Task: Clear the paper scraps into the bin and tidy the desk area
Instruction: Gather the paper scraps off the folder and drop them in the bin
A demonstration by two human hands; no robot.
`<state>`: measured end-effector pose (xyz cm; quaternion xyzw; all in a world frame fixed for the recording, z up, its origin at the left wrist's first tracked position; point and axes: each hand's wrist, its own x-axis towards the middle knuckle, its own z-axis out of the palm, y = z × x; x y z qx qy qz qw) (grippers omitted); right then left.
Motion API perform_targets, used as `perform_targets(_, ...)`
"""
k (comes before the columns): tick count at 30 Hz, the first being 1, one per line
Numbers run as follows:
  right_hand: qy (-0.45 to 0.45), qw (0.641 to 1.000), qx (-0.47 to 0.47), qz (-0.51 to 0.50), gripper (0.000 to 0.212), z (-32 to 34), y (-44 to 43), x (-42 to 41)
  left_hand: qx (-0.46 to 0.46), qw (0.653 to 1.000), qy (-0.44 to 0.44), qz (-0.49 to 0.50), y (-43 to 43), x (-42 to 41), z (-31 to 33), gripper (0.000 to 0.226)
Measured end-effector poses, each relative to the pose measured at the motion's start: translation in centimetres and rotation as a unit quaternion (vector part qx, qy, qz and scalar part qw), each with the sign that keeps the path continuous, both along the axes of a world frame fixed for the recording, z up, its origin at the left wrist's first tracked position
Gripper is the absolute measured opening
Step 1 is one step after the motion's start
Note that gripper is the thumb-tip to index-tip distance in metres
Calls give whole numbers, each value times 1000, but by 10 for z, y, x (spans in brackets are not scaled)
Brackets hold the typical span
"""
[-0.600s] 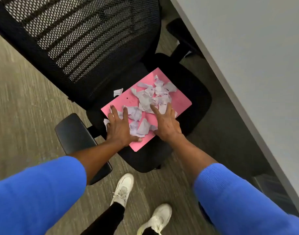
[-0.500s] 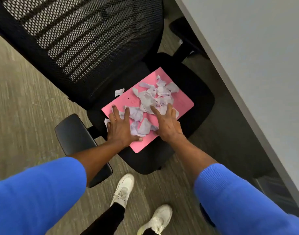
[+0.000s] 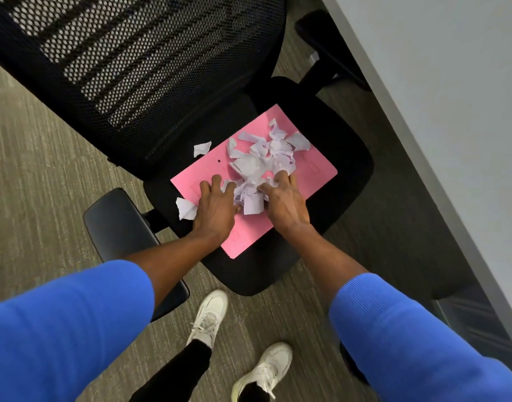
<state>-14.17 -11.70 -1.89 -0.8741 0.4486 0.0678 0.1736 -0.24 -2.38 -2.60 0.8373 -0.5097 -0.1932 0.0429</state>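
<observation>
A pile of torn white paper scraps (image 3: pixel 263 158) lies on a pink folder (image 3: pixel 315 181) that rests on the black seat of an office chair (image 3: pixel 347 146). My left hand (image 3: pixel 215 208) and my right hand (image 3: pixel 285 201) lie palm down on the folder's near half, fingers spread, with a bunch of scraps (image 3: pixel 250 198) pressed between them. One loose scrap (image 3: pixel 202 148) sits on the seat beyond the folder's far edge. Another scrap (image 3: pixel 185 209) lies at the folder's left corner, beside my left hand.
The chair's mesh backrest (image 3: pixel 132 59) rises at the upper left and its left armrest (image 3: pixel 118 224) juts toward me. A grey desk (image 3: pixel 452 111) runs along the right. My white shoes (image 3: pixel 209 317) stand on the carpet below the seat. No bin is in view.
Both hands have slid toward each other, and the scraps that lay spread between them are now bunched into a tighter heap.
</observation>
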Motion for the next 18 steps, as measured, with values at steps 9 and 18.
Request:
perform_targets(9, -58, 998, -9, -38, 27, -2, -6, -2, -49, 999, 17, -6, -10, 14, 1, 22)
perform_targets(18, -144, 970, 6, -197, 33, 17, -11, -14, -106, 990, 36, 81, -15, 24, 20, 18)
